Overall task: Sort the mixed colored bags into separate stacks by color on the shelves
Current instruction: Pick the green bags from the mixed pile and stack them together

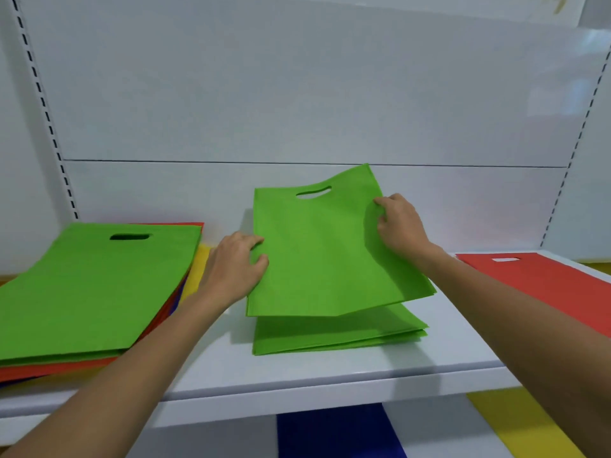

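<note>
Gripping the green bag [324, 256] by both side edges, my left hand [233, 267] and right hand [401, 224] hold it above the green stack [340, 335] mid-shelf.

No text, label, brand or number can be read anywhere in the head view. The only mark of that kind is a faint yellowish-brown print on a white sheet [559, 8] at the top right corner, too blurred and cut off by the frame edge to make out.

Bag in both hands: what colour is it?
The held bag is green, like the stack under it; head view.
</note>
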Action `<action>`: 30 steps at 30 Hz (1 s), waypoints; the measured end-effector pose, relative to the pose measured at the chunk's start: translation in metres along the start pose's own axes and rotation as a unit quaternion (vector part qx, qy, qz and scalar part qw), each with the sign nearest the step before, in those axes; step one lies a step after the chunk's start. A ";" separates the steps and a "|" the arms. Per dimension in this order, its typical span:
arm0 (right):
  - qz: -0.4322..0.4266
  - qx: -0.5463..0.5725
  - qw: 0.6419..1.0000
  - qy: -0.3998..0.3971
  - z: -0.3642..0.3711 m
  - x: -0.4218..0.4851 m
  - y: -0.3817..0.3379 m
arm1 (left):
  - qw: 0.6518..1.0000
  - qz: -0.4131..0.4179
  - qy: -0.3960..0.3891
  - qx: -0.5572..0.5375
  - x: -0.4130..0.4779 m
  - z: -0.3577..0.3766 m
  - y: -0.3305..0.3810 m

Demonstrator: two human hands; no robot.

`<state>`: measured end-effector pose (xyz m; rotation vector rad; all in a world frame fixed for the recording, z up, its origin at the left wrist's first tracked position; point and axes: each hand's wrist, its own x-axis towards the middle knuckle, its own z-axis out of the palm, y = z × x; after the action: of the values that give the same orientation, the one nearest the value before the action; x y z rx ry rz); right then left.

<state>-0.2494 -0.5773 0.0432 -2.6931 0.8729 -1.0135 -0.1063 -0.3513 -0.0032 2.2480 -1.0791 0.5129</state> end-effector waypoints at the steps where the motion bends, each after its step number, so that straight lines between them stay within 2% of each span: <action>1: 0.007 -0.003 1.000 -0.023 0.007 -0.002 0.006 | 1.000 -0.008 -0.011 0.001 -0.003 0.007 0.002; 5: 0.029 -0.026 0.991 -0.130 0.038 -0.015 0.028 | 0.997 -0.045 -0.066 0.020 -0.020 0.034 0.004; 8: 0.041 -0.034 0.982 -0.180 0.056 -0.026 0.042 | 0.990 -0.075 -0.108 0.054 -0.032 0.047 0.004; 13: 0.035 -0.049 0.981 -0.185 0.075 -0.037 0.051 | 0.980 -0.106 -0.146 0.086 -0.041 0.057 0.004; 17: 0.071 -0.063 0.978 -0.189 0.080 -0.043 0.053 | 0.979 -0.119 -0.146 0.078 -0.040 0.058 0.008; 19: 0.093 -0.075 0.974 -0.192 0.078 -0.044 0.054 | 0.975 -0.151 -0.137 0.083 -0.040 0.057 0.011; 21: 0.105 -0.064 0.972 -0.201 0.075 -0.043 0.056 | 0.970 -0.191 -0.128 0.079 -0.040 0.058 0.014; 23: 0.096 -0.031 0.973 -0.208 0.074 -0.040 0.058 | 0.969 -0.196 -0.129 0.077 -0.040 0.060 0.014; 26: 0.077 -0.015 0.967 -0.242 0.068 -0.041 0.055 | 0.969 -0.210 -0.119 0.045 -0.037 0.059 0.014; 30: 0.085 -0.049 0.957 -0.274 0.066 -0.045 0.050 | 0.967 -0.217 -0.135 0.024 -0.036 0.052 0.013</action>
<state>-0.2582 -0.5985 -0.0484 -2.6919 1.0213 -0.1662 -0.1335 -0.3714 -0.0585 2.5508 -0.6640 0.0496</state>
